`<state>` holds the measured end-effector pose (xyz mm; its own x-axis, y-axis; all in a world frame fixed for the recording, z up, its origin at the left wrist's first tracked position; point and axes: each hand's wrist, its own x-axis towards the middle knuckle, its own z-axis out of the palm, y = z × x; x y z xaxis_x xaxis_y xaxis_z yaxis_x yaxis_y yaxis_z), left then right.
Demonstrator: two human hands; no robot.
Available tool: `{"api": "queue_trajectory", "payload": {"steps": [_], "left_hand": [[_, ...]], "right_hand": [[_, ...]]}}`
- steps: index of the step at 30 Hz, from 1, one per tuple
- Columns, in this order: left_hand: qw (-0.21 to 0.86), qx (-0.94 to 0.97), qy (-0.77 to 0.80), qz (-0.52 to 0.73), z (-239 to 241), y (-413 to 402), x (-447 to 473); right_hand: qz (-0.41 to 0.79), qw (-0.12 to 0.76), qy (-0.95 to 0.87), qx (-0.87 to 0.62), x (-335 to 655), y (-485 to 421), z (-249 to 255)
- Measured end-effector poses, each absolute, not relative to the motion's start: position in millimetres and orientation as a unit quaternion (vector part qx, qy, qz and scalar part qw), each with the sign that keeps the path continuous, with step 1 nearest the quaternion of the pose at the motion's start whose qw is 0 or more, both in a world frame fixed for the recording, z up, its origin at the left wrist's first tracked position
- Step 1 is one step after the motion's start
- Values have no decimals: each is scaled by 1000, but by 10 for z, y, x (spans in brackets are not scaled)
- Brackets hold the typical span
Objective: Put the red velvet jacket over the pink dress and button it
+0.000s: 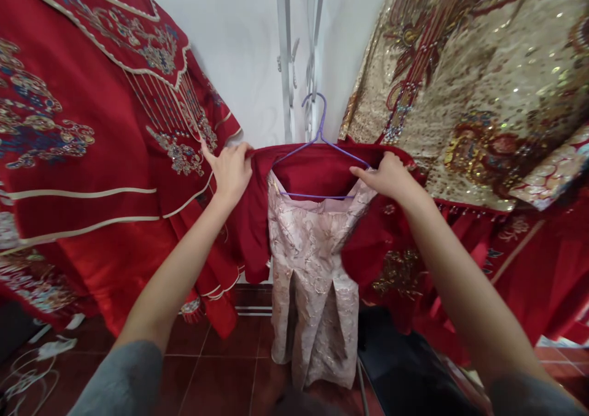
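Note:
A pale pink brocade dress (315, 244) hangs from a purple wire hanger (321, 124) in the middle of the head view. Behind its shoulders spreads a plain red jacket (255, 219), its upper edge stretched sideways between my hands. My left hand (231, 173) grips the jacket at the left shoulder, thumb sticking out toward an embroidered red garment. At the opposite shoulder, my right hand (389, 173) is closed on the red cloth, its thumb over the front by the dress strap. The fingertips behind the cloth are partly hidden.
Embroidered red garments (110, 103) with beaded fringe crowd the left side. A gold sequined garment (478, 91) hangs at right. White metal bars (285, 54) stand against the wall. Below are dark red floor tiles (221, 367), white cables (32, 373) and a black object (405, 367).

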<state>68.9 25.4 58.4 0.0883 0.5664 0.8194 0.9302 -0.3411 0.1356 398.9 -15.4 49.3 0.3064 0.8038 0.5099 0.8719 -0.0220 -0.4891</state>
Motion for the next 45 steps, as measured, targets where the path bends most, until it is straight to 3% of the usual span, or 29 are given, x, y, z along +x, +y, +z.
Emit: {"api": "queue_trajectory", "payload": {"steps": [3, 7, 9, 20, 23, 26, 31, 41, 45], "left_hand": [[183, -717, -518, -428, 742, 409, 683], [96, -728, -570, -369, 816, 678, 511], [54, -727, -598, -334, 811, 773, 358], [199, -673, -692, -171, 572, 700, -175], [178, -683, -702, -99, 537, 663, -357], [82, -816, -569, -58, 600, 579, -472], [-5, -917, -382, -119, 807, 416, -173], [13, -894, -399, -202, 587, 749, 568], [9, -871, -402, -281, 493, 670, 589]], "right_hand": [[-91, 344, -622, -698, 4217, 77, 662], [19, 141, -686, -713, 4364, 149, 892], [16, 101, -704, -703, 4361, 111, 955], [-93, 165, -734, -652, 4340, 98, 824], [-102, 178, -723, -659, 4343, 83, 782], [-125, 195, -719, -655, 4328, 66, 751], [-133, 198, -722, -649, 4304, 52, 746], [-97, 206, -743, -630, 4461, -197, 640], [-79, 259, -731, -626, 4481, -329, 595]]}}
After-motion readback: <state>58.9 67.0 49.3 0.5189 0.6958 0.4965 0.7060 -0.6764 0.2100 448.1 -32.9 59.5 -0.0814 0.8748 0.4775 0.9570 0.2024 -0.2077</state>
